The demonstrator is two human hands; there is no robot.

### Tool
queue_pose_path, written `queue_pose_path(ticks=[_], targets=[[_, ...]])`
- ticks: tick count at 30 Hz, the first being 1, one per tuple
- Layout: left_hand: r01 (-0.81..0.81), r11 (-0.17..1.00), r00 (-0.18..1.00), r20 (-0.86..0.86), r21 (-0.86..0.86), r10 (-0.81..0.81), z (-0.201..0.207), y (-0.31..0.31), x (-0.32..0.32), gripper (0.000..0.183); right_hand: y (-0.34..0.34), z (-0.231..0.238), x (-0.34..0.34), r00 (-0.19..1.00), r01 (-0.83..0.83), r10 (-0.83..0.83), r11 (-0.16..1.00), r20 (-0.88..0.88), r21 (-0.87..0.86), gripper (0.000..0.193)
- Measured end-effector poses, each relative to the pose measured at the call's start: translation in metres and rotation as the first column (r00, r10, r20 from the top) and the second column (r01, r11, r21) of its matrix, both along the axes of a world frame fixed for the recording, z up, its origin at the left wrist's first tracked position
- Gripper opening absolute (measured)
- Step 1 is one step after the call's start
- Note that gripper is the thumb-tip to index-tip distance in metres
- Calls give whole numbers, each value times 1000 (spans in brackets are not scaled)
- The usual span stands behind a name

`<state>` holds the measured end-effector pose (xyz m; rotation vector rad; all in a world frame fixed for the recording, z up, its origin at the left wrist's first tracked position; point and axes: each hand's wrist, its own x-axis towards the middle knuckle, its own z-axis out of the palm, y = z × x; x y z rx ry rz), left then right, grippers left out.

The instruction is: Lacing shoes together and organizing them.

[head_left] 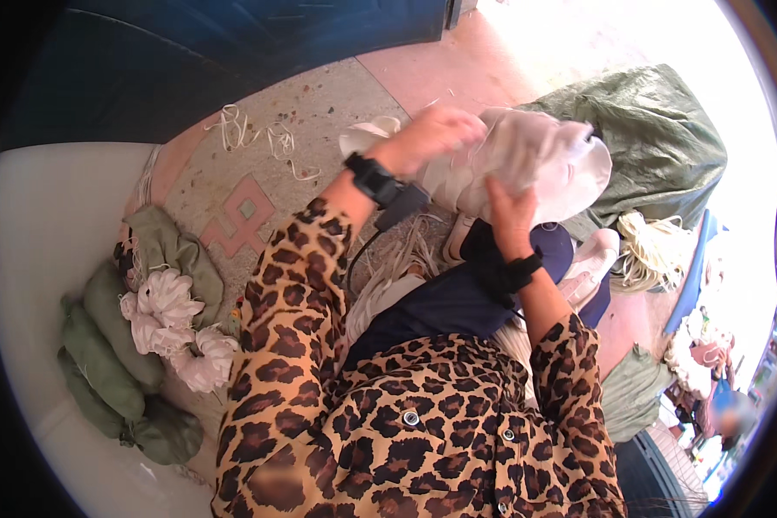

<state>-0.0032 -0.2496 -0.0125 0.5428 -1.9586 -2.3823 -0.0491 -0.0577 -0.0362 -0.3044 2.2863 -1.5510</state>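
My right hand point(513, 214), with a black band at its wrist, grips the near edge of a soft, pale pinkish-white piece point(570, 168). The piece is smeared by motion, so its exact kind is unclear. My left hand point(433, 136) is raised at the left side of the piece, also blurred; I cannot make out what its fingers hold. A black watch-like device point(374, 179) sits on that wrist, with a dark box and cable beside it. More pale material point(371, 136) shows just left of the hand. Under the piece are my legs in dark blue trousers point(440, 302).
White cords point(233, 128) lie on the patterned floor at left. Green bags point(104, 363) and pale pink bundles point(168, 302) rest by a white wall. A green cloth heap point(656, 129) stands at far right, near a cream cord bundle point(647, 250). A blue door point(233, 52) is behind.
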Motion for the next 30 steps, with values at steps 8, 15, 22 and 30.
queue_pose_path(ticks=[8,15,22,30], targets=[[-505,852,417,826,-137,380,-198,-46,161,61,7,4,-22,964,222,-176,946,201,-236,49],[-804,593,333,862,49,381,-273,39,120,75,20,13,-15,949,199,-129,952,286,-231,51],[-736,648,599,637,198,485,-283,38,84,56,27,26,-14,930,192,-108,958,350,-214,45],[-335,485,624,195,-808,757,-168,43,126,31,25,37,-23,957,164,-100,961,273,-224,40]])
